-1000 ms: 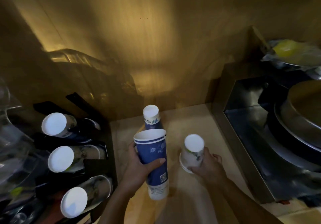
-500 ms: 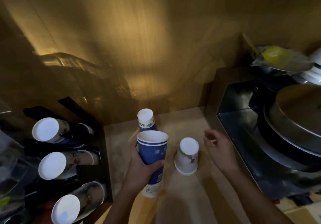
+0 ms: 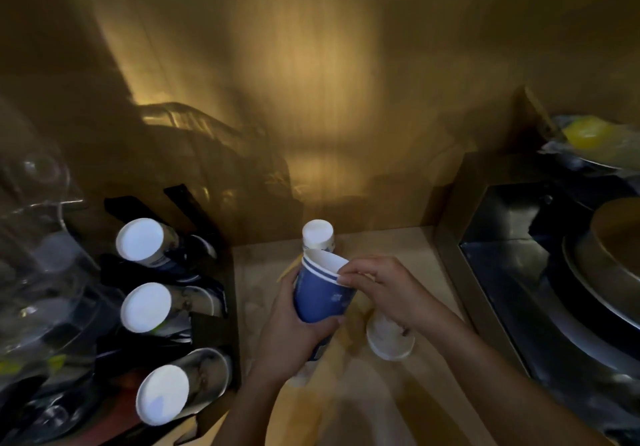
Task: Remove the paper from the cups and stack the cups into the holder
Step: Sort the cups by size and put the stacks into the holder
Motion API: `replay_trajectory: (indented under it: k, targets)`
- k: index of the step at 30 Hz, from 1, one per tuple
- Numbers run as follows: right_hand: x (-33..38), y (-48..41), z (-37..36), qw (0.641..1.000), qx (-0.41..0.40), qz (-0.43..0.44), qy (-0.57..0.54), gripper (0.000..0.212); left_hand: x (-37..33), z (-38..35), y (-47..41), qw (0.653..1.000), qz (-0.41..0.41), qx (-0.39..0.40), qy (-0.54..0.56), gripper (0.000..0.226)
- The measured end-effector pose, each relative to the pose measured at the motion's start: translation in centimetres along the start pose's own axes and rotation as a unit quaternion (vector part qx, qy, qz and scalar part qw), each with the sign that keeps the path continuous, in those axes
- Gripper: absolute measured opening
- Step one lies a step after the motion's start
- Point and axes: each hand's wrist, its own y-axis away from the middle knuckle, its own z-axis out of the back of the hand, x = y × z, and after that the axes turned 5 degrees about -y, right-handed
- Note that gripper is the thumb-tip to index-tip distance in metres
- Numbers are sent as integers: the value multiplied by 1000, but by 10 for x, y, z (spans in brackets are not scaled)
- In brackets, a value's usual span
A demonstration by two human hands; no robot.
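The blue cup stack [image 3: 322, 290] sits just below the middle of the frame, held tilted above the pale surface [image 3: 426, 248]. It looks to be thin paper: light, easily dented at the wall, stiffest at the rolled rim, and probably snug where one cup nests in another. A hold around the body with a second pinch at the rim seems the sound way to part them.

The left hand [image 3: 294, 338] is wrapped around the lower part of the stack, fingers closed on it. The right hand [image 3: 384, 290] is narrowed to a pinch, its fingertips [image 3: 344, 277] on the near edge of the top rim; whether it grips a cup or a paper liner cannot be told.

An upturned white cup [image 3: 389, 340] stands on the surface under the right wrist, and another upturned cup [image 3: 318, 236] stands behind. The black holder [image 3: 207, 328] at lower left carries three cup rows.
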Motion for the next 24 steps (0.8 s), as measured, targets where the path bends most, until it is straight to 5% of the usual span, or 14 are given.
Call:
replay_trajectory:
  k: [10,17,24]
  targets:
    - [16,-25,-18,995,75,0,-72,26,2,41,17,978,121,97,140,69]
    - [29,-38,-24,995,71,16,-72,22,-6,36,21,987,96,69,107,90]
    - [19,-39,2,985,108,-11,-132,16,1,45,18,959,99,89,251,79]
